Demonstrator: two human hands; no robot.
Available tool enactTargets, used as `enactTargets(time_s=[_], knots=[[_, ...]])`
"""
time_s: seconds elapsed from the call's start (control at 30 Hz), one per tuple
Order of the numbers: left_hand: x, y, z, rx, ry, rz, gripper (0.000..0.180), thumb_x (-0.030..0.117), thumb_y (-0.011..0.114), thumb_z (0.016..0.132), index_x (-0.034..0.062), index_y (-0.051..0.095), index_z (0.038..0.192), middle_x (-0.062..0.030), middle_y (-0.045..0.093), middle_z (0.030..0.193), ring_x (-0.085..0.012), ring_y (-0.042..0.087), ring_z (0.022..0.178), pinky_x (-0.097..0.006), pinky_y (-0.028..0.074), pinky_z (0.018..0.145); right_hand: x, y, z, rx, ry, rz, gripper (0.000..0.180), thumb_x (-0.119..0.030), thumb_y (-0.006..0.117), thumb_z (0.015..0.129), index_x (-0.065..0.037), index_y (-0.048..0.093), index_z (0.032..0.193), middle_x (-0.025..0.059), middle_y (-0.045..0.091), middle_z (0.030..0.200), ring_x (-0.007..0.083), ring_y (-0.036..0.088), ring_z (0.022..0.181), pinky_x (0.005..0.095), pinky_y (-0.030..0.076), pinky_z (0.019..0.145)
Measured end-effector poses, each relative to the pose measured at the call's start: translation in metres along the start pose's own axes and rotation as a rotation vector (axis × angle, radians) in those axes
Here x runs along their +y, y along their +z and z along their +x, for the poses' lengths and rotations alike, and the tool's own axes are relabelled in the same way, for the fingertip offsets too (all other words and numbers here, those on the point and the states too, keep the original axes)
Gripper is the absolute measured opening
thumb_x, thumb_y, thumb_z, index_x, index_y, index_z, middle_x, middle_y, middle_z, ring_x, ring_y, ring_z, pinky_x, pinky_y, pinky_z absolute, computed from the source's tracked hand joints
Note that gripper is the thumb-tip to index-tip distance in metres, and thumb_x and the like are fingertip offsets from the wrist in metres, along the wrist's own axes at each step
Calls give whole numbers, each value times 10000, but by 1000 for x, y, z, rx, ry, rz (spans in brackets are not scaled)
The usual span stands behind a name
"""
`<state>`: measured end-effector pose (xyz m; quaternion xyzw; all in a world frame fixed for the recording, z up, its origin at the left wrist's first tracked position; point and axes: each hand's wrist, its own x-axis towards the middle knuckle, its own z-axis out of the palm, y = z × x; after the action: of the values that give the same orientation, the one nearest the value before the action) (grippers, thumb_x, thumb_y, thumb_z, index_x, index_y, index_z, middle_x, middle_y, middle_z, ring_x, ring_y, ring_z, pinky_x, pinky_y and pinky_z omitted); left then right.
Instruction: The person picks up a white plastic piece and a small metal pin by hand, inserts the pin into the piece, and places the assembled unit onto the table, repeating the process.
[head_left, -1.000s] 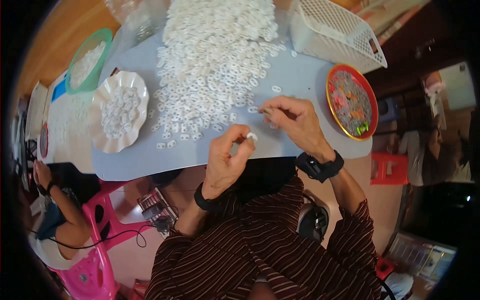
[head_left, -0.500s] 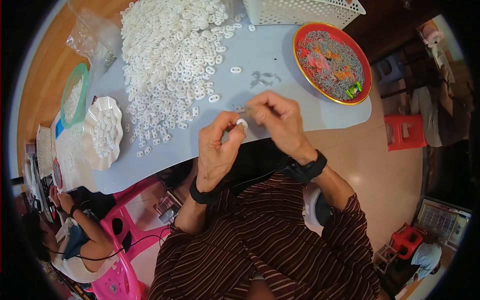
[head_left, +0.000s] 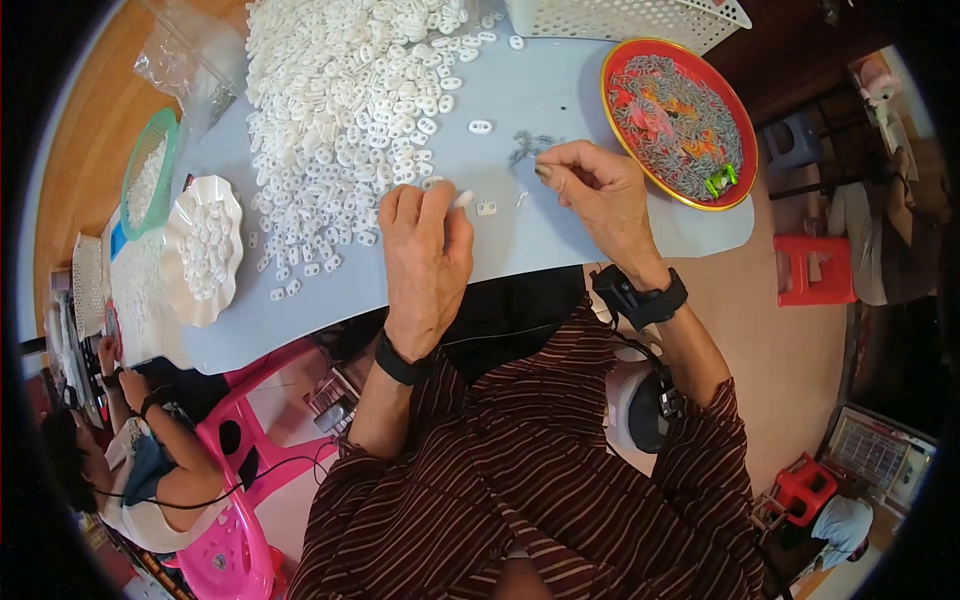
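Observation:
My left hand (head_left: 425, 260) is closed over the table, with a white two-holed oval piece (head_left: 463, 199) pinched between its thumb and fingers. A similar white piece (head_left: 486, 208) lies flat just right of it. My right hand (head_left: 605, 200) hovers beside a small heap of thin grey, spring-like pieces (head_left: 530, 146). Its thumb and forefinger are pinched together; anything between them is too small to make out. One tiny pale piece (head_left: 522, 199) lies between the hands. Beyond my left hand spreads a big pile of white two-holed pieces (head_left: 340, 110).
At right stands a red gold-rimmed tray (head_left: 748, 150) full of grey pieces. A white perforated basket (head_left: 620, 22) is behind. On the left are a scalloped white dish (head_left: 232, 250), a green basket (head_left: 130, 185) and a plastic bag (head_left: 190, 60). Another person (head_left: 165, 470) sits at lower left.
My hands have moved apart. The left has gone up and left with the white piece, turning its back upward; the right has moved right and away from me, toward the grey heap.

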<state>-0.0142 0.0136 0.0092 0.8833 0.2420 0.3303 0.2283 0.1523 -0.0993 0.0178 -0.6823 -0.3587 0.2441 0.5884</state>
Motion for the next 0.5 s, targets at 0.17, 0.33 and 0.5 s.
enactTargets(time_s=[0.17, 0.33, 0.5], knots=[[11, -3, 2, -4, 113, 26, 295, -43, 660, 721, 15, 620, 1007, -123, 482, 851, -330, 466, 910, -422, 408, 804, 3, 0, -3, -7, -42, -14, 135, -63, 667, 873, 10, 678, 985, -13, 627, 768, 38, 497, 649, 188, 417, 576], [15, 1, 2, -102, 129, 62, 277, -34, 671, 726, 17, 643, 997, -122, 479, 858, -339, 462, 920, -434, 406, 807, 1, 0, -6, -7, -88, -62, 126, -48, 665, 870, 15, 676, 978, -7, 641, 791, 40, 509, 665, 191, 419, 586], [9, 7, 7, -84, 163, 44, 249, -28, 658, 757, 2, 634, 1003, -123, 491, 832, -337, 472, 911, -436, 410, 782, 3, 0, -6, 24, -100, 17, 118, -10, 664, 831, 1, 680, 948, 25, 679, 790, 43, 566, 679, 209, 467, 621]])
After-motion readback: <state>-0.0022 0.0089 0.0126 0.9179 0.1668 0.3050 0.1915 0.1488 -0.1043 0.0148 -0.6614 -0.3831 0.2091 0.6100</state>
